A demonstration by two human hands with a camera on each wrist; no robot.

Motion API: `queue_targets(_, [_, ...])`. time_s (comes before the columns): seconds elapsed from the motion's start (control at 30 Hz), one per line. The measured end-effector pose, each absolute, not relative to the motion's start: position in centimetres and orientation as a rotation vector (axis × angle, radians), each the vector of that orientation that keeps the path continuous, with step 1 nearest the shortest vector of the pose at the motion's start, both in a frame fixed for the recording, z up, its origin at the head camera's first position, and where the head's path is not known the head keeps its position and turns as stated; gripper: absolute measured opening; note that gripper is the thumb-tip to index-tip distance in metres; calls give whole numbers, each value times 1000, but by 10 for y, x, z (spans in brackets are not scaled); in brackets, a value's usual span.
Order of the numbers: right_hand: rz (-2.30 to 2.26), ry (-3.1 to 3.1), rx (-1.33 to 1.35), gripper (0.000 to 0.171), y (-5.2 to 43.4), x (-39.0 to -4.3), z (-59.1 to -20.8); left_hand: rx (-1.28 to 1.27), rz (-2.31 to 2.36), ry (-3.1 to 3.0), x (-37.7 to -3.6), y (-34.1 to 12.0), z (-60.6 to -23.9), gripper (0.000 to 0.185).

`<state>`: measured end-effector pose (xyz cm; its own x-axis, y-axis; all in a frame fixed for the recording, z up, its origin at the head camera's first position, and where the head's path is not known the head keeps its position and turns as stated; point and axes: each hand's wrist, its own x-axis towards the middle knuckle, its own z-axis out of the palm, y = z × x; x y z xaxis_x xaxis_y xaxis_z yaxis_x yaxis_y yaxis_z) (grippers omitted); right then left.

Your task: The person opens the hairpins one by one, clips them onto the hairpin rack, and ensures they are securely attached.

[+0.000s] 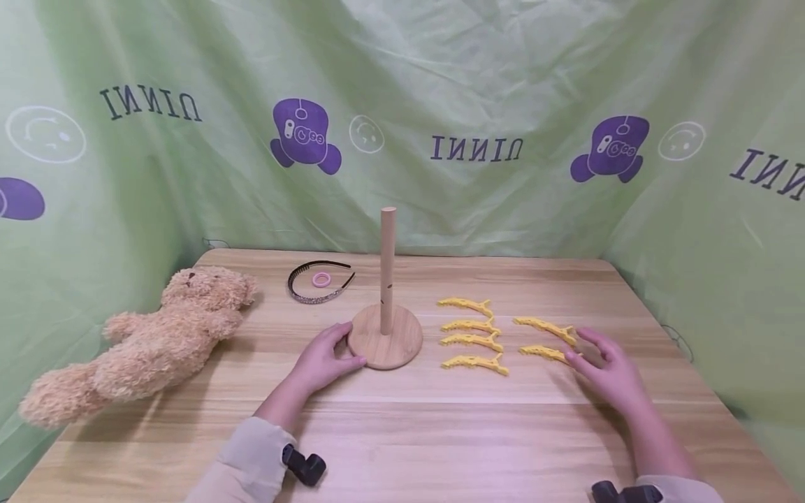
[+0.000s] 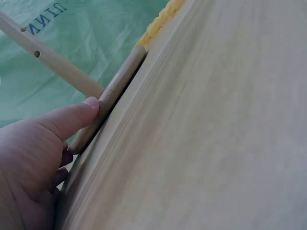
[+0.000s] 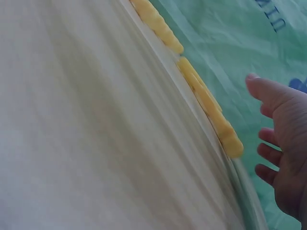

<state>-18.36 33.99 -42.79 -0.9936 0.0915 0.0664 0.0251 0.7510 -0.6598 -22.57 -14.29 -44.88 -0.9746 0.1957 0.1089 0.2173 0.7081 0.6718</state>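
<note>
The left hand (image 1: pixel 323 358) is resting against the round base of the wooden stand (image 1: pixel 386 336), thumb and fingers lightly curved round its near-left rim; the left wrist view is showing the thumb (image 2: pixel 76 116) pressing on the edge of the disc, which reads as bracing the stand so that it is not sliding or tipping on the counter (image 1: pixel 402 433). The stand's upright dowel (image 1: pixel 387 269) is rising from the middle of the base, bare of anything. The right hand (image 1: pixel 606 374) is hovering open, fingers spread and relaxed, gripping nothing, with its fingertips just beside the nearer of two yellow hair clips (image 1: pixel 546 351) in the right-hand column; the farther clip of that pair (image 1: pixel 544 326) is lying just behind it. Four more yellow clips (image 1: pixel 473 335) are lying in a tidy column between the stand and that pair, all flat and apart from one another, presumably laid out for easy picking one by one. Off to the left a teddy bear (image 1: pixel 151 342) is lying on its side, and behind the stand a dark headband (image 1: pixel 317 283) is curving round a pink hair tie (image 1: pixel 321 280).
</note>
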Motion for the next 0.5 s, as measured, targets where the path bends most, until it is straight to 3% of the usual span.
queue_targets(0.5, [912, -2985, 1, 73, 364, -181, -442, -335, -1089, -2883, -225, -142, -452, 81])
